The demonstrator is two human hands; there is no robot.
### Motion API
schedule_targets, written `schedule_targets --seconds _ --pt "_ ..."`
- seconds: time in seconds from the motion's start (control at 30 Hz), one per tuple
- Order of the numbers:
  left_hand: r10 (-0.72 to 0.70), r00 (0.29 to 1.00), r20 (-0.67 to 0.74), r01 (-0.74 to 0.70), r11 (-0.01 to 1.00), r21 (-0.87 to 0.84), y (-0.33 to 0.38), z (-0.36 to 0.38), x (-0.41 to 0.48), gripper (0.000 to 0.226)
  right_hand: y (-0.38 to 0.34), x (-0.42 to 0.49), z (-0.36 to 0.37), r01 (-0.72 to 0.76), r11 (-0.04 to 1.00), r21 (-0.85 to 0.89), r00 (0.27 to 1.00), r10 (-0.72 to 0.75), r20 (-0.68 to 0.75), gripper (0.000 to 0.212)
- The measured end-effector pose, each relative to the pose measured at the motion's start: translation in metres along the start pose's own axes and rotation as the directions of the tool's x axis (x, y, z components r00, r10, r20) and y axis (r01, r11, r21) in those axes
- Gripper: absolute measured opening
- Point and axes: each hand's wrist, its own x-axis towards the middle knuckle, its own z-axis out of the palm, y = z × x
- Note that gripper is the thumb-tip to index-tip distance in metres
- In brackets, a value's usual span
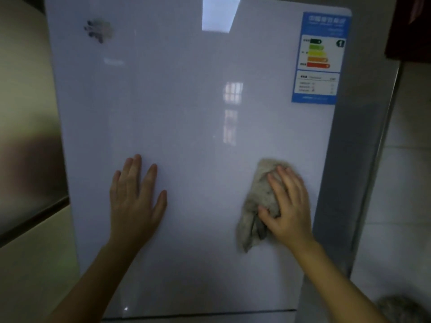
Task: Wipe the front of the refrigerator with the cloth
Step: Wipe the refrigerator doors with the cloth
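Note:
The glossy white refrigerator door (186,113) fills the view. My right hand (288,203) presses a crumpled grey-beige cloth (258,201) flat against the door's lower right part; the cloth's tail hangs below my thumb. My left hand (136,199) lies flat on the door at lower left, fingers spread, holding nothing. A dark smudged mark (99,31) sits near the door's top left corner.
A blue energy label (320,58) is stuck at the door's top right. A beige cabinet or wall (28,136) flanks the fridge on the left. White tiles (401,183) lie to the right, and a dark red cabinet (410,29) hangs at top right.

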Motion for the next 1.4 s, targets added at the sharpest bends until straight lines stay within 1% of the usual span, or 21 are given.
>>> schedule_targets --seconds 0.1,0.17,0.2,0.3,0.37,0.4,0.5,0.57,0.63,0.73,0.8,0.9,1.0,1.03,1.1,1.17,1.27,1.33,1.4 --pt "-0.012 1.000 0.012 0.012 1.000 0.019 0.003 0.000 -0.001 0.062 0.028 0.031 -0.019 -0.195 0.979 0.066 0.974 0.201 -0.106 0.066" --pt "-0.036 0.999 0.009 0.036 0.999 0.024 0.009 0.002 0.000 0.062 0.033 0.063 -0.024 -0.253 0.960 0.116 0.951 0.269 -0.155 0.067" --pt "-0.050 0.999 0.006 0.050 0.998 0.027 0.011 0.002 0.000 0.062 0.030 0.080 -0.024 -0.258 0.958 0.128 0.946 0.278 -0.169 0.068" --pt "-0.070 0.997 -0.010 0.071 0.997 0.037 0.018 0.004 -0.001 0.061 0.010 0.124 -0.017 -0.198 0.972 0.125 0.962 0.217 -0.164 0.069" --pt "-0.073 0.997 -0.009 0.073 0.996 0.042 0.020 0.003 -0.001 0.061 -0.012 0.138 -0.008 -0.112 0.985 0.128 0.987 0.126 -0.104 0.071" --pt "-0.075 0.997 -0.004 0.076 0.996 0.042 0.021 0.002 -0.001 0.062 -0.023 0.139 -0.003 -0.048 0.991 0.124 0.996 0.058 -0.075 0.072" --pt "-0.091 0.996 0.018 0.090 0.995 0.040 0.020 0.001 0.000 0.064 -0.039 0.113 0.011 0.137 0.985 0.102 0.991 -0.136 -0.009 0.072" --pt "-0.087 0.996 0.018 0.087 0.996 0.033 0.019 0.001 0.000 0.065 -0.030 0.078 0.013 0.188 0.977 0.105 0.982 -0.190 0.004 0.068" --pt "-0.074 0.997 0.016 0.074 0.997 0.032 0.017 0.002 -0.002 0.066 -0.007 0.035 0.009 0.162 0.982 0.098 0.986 -0.164 0.009 0.065" --pt "-0.077 0.996 0.034 0.075 0.996 0.039 0.013 0.004 -0.003 0.066 0.035 -0.027 -0.008 0.039 0.998 0.045 0.999 -0.039 0.010 0.065" --pt "-0.083 0.996 0.033 0.082 0.996 0.039 0.013 0.006 -0.004 0.066 0.055 -0.051 -0.021 -0.037 0.999 0.024 0.999 0.037 0.012 0.068" --pt "-0.073 0.997 0.008 0.073 0.997 0.039 0.014 0.010 -0.005 0.065 0.062 -0.050 -0.029 -0.111 0.993 0.051 0.994 0.112 -0.008 0.067" --pt "-0.068 0.998 -0.010 0.068 0.997 0.038 0.014 0.012 -0.006 0.063 0.043 -0.029 -0.021 -0.168 0.981 0.103 0.981 0.176 -0.081 0.062" --pt "-0.070 0.997 -0.009 0.070 0.997 0.035 0.015 0.012 -0.006 0.063 0.035 -0.024 -0.016 -0.166 0.980 0.107 0.980 0.176 -0.092 0.062" --pt "-0.074 0.997 -0.007 0.074 0.997 0.025 0.015 0.011 -0.007 0.063 0.021 -0.023 -0.005 -0.089 0.990 0.112 0.993 0.097 -0.071 0.062" --pt "-0.075 0.997 -0.007 0.075 0.997 0.012 0.016 0.009 -0.007 0.062 0.012 -0.037 0.007 0.039 0.993 0.115 0.999 -0.039 -0.004 0.063" --pt "-0.075 0.997 -0.001 0.075 0.997 0.004 0.016 0.008 -0.008 0.062 0.013 -0.086 0.014 0.206 0.972 0.115 0.966 -0.220 0.134 0.067" --pt "-0.070 0.998 0.004 0.070 0.998 -0.003 0.014 0.007 -0.008 0.062 0.024 -0.120 0.008 0.218 0.971 0.098 0.952 -0.234 0.199 0.069" --pt "-0.062 0.998 0.008 0.062 0.998 -0.008 0.011 0.007 -0.009 0.062 0.037 -0.138 -0.004 0.152 0.986 0.074 0.965 -0.164 0.204 0.067"
